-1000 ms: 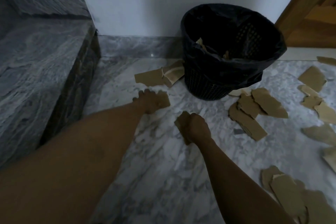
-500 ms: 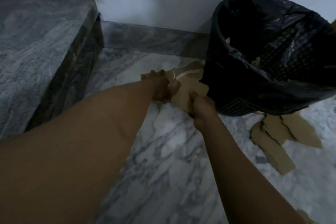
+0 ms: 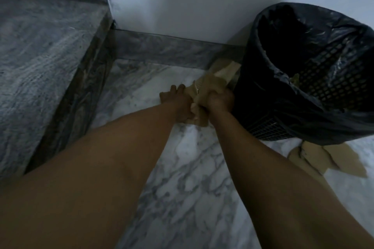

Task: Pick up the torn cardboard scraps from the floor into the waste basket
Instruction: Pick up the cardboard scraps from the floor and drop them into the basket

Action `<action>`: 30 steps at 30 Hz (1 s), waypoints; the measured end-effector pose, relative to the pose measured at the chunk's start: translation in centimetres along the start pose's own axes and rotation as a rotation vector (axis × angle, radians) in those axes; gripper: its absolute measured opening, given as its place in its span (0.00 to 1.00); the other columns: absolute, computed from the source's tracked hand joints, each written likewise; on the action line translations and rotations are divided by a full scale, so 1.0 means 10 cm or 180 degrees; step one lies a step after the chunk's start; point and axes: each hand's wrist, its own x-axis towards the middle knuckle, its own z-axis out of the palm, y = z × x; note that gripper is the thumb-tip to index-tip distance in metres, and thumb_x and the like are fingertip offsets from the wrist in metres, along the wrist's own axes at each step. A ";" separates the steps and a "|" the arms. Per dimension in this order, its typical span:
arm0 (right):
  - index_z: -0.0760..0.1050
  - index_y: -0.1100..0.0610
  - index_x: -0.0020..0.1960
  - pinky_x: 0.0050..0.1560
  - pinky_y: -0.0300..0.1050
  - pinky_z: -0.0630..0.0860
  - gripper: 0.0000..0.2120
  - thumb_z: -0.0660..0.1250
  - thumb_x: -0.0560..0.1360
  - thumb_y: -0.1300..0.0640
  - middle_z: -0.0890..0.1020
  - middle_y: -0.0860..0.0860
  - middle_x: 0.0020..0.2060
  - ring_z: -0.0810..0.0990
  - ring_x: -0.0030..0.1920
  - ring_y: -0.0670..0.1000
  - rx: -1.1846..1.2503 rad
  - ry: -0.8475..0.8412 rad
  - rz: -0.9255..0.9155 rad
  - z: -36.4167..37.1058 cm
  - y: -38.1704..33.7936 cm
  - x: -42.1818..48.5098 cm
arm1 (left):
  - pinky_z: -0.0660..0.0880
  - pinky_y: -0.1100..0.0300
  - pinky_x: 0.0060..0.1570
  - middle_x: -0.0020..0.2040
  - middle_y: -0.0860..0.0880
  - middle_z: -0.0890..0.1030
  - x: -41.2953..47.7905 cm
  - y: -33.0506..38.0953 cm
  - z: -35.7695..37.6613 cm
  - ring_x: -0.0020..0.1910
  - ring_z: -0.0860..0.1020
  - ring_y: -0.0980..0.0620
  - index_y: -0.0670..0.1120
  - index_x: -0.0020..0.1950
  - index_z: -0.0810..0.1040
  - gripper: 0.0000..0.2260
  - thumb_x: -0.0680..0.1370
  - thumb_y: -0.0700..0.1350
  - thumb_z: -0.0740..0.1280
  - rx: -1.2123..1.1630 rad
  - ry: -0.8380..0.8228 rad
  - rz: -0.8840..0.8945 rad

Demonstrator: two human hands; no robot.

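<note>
A black mesh waste basket (image 3: 271, 107), lined with a dark plastic bag (image 3: 334, 26), holds a few tan scraps (image 3: 294, 79). Just beside it, low at the white marble floor (image 3: 192, 168), the left hand (image 3: 180, 105) and right hand (image 3: 219, 101), pressed together, clutch a crumpled bundle of torn brown cardboard scraps (image 3: 210, 85).

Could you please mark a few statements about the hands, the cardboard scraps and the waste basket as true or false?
1. The left hand and the right hand both grip cardboard scraps beside the waste basket. True.
2. The basket is lined in white. False: its bag is black.
3. Loose scraps lie on the floor by the basket's base. True.
4. The basket holds nothing. False: a scrap inside shows against the mesh.
5. The marble step stands to the person's right. False: it is on the left.
</note>
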 end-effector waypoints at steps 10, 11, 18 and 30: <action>0.72 0.59 0.64 0.57 0.43 0.72 0.13 0.63 0.81 0.57 0.78 0.56 0.57 0.74 0.53 0.45 -0.1106 0.0005 -0.2586 -0.73 0.46 -0.87 | 0.63 0.39 0.65 0.65 0.41 0.69 -0.44 0.26 0.17 0.64 0.66 0.38 0.49 0.72 0.66 0.23 0.78 0.54 0.63 -0.0413 0.0777 -0.0728; 0.68 0.55 0.69 0.58 0.42 0.73 0.17 0.63 0.81 0.56 0.78 0.54 0.60 0.74 0.55 0.45 -0.1171 -0.0115 -0.2538 -0.94 0.64 -0.94 | 0.64 0.38 0.64 0.64 0.40 0.69 -0.49 0.28 0.20 0.64 0.66 0.37 0.52 0.72 0.66 0.22 0.79 0.54 0.62 -0.0444 0.0803 -0.0731; 0.73 0.51 0.61 0.37 0.42 0.73 0.12 0.67 0.78 0.56 0.79 0.42 0.40 0.77 0.37 0.43 -0.1233 0.0301 -0.1240 -2.36 1.39 -1.29 | 0.70 0.39 0.61 0.67 0.39 0.64 -1.03 0.52 0.43 0.65 0.64 0.36 0.59 0.77 0.61 0.32 0.75 0.56 0.70 -0.0777 0.0578 -0.0334; 0.64 0.59 0.72 0.68 0.60 0.64 0.37 0.62 0.74 0.34 0.67 0.56 0.68 0.66 0.70 0.60 -0.2218 0.0189 0.0676 -3.19 1.61 -0.84 | 0.68 0.46 0.64 0.73 0.42 0.63 -1.94 1.69 1.09 0.67 0.65 0.39 0.54 0.78 0.58 0.28 0.80 0.57 0.61 -0.0189 -0.0110 0.0523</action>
